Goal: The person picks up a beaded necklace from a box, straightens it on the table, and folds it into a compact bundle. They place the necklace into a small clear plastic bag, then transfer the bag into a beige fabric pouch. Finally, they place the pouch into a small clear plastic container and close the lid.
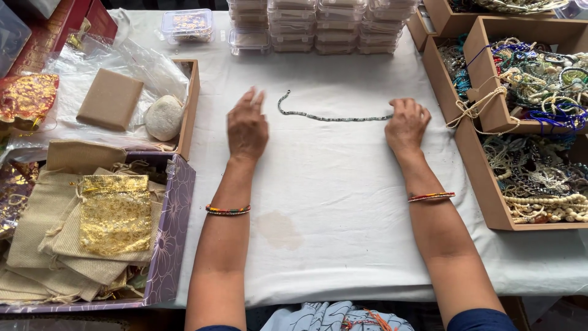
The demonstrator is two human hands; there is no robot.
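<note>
Bead chain (331,116) lies stretched across the white cloth (343,196), between both hands. Right hand (406,125) pinches its right end with curled fingers; left hand (247,125) hovers flat, fingers loose, just beside the left end, holding nothing. Boxes of jewellery (527,122) sit to the right, pouches (92,227) left.

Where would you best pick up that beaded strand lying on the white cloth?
Probably at its curled free end near the left hand, pinched from above: the beaded strand lies flat and thin on the white cloth, and the right hand already covers the other end.
</note>
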